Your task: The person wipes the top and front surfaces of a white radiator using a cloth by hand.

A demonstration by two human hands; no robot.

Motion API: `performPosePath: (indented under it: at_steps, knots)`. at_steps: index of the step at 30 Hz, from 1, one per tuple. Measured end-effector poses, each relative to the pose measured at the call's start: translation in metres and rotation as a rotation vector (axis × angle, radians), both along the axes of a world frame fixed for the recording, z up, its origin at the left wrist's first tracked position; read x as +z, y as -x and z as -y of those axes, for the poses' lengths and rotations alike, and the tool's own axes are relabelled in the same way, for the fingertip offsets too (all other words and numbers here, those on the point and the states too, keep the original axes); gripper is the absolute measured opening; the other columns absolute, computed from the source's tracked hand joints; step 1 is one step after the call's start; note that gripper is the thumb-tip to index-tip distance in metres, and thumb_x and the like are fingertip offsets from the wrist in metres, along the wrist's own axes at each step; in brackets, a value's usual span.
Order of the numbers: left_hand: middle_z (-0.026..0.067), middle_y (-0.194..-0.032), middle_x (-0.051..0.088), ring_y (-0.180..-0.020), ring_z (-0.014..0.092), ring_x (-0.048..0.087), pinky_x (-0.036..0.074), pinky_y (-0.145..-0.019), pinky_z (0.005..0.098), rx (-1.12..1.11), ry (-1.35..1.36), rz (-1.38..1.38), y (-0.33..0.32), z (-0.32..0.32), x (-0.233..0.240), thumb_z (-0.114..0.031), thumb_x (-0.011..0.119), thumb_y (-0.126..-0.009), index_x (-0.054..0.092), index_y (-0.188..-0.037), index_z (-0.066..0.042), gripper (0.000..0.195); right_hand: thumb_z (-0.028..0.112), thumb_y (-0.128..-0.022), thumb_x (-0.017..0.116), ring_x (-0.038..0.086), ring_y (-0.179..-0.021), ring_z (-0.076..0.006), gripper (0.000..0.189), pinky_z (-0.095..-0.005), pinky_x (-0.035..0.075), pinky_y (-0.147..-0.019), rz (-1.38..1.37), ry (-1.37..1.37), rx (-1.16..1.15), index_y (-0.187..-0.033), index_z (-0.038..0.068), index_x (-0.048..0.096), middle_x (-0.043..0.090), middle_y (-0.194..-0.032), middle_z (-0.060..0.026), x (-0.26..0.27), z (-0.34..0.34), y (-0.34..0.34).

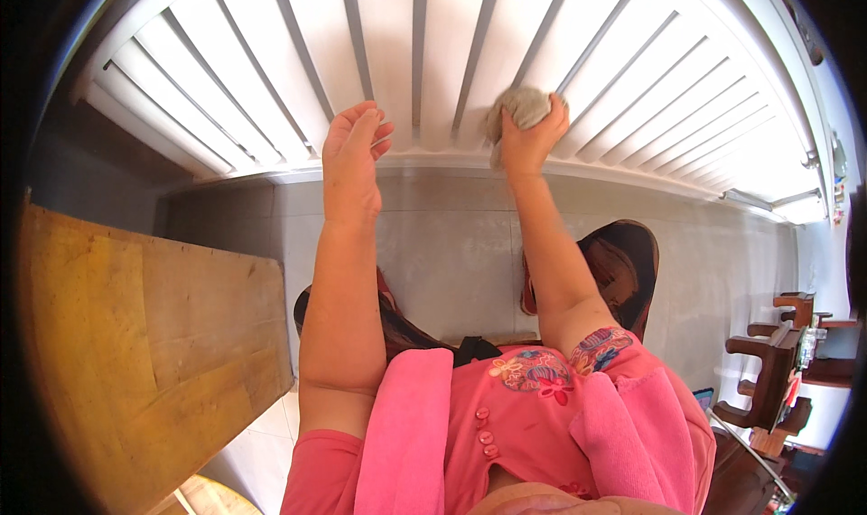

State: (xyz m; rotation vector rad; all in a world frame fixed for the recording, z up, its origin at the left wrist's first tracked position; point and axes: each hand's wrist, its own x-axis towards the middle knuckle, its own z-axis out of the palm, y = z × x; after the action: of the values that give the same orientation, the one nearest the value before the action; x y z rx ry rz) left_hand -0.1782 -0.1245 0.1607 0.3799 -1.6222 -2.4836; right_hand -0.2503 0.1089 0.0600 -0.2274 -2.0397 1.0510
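Note:
Bunched in my right hand (532,139) is a grey-beige cloth (525,108), pressed against a white slatted panel (386,47) near its lower rail. My thumb and fingers wrap the cloth from both sides. To the left, my left hand (355,135) hovers before the slats, fingers loosely curled with gaps between them and no object visible in it. Whether its fingertips touch the panel, I cannot tell. The slats run upright with dark gaps between them and meet the bottom rail (399,161) just above the floor.
On my left stands a worn yellow-brown wooden surface (156,325) with a corner near my arm. Grey tiles (454,257) cover the floor. Dark wooden furniture (765,359) is at the far right. A pink towel (406,434) hangs around my neck.

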Motion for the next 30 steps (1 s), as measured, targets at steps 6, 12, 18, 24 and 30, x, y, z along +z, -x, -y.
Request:
performPosePath:
  at_steps: [6,12,18,24,30]
  knots:
    - [0.0038,-0.103,0.063,-0.093,0.016,0.061,0.047,-0.081,0.0287,-0.009,0.006,0.003,0.004,-0.006,0.002,-0.022,0.06,-0.095,0.059,-0.115,-0.005,0.026,0.016,-0.071,0.084,0.029,-0.131,-0.0451,0.085,-0.052,0.027,-0.11,-0.244,-0.183,-0.017,-0.139,-0.001,0.035,0.029,-0.141,-0.0275,0.13,-0.013,0.023]
    - [0.0036,-0.104,0.062,-0.094,0.014,0.06,0.046,-0.082,0.0277,-0.038,0.013,-0.001,0.003,-0.005,-0.004,-0.023,0.06,-0.094,0.059,-0.115,-0.005,0.028,0.017,-0.072,0.084,0.032,-0.13,-0.0391,0.078,-0.0473,0.031,-0.109,-0.397,-0.079,0.055,-0.133,-0.003,0.038,0.034,-0.136,-0.0239,0.212,-0.005,0.031]
    - [0.0037,-0.105,0.061,-0.095,0.014,0.06,0.046,-0.082,0.0279,-0.044,0.038,0.017,0.001,-0.006,-0.001,-0.024,0.059,-0.094,0.058,-0.117,-0.004,0.03,0.019,-0.072,0.084,0.029,-0.132,-0.0451,0.086,-0.0537,0.029,-0.109,-0.366,-0.064,-0.036,-0.139,-0.001,0.034,0.028,-0.142,-0.028,0.152,-0.003,0.035]
    - [0.0043,-0.106,0.061,-0.096,0.015,0.059,0.046,-0.083,0.0284,-0.048,0.037,0.024,-0.003,-0.004,0.001,-0.023,0.058,-0.095,0.057,-0.118,-0.004,0.03,0.021,-0.076,0.081,0.026,-0.134,-0.0445,0.086,-0.054,0.028,-0.11,-0.156,-0.103,-0.055,-0.142,0.0,0.031,0.026,-0.143,-0.0276,0.05,0.001,0.012]
    - [0.0034,-0.105,0.062,-0.094,0.015,0.06,0.047,-0.082,0.0289,-0.053,0.044,0.029,-0.002,-0.001,-0.001,-0.022,0.058,-0.096,0.058,-0.117,-0.006,0.026,0.024,-0.076,0.08,0.026,-0.134,-0.0448,0.09,-0.0519,0.026,-0.112,0.087,-0.035,-0.039,-0.145,0.001,0.027,0.025,-0.144,-0.0273,-0.049,0.004,0.001]
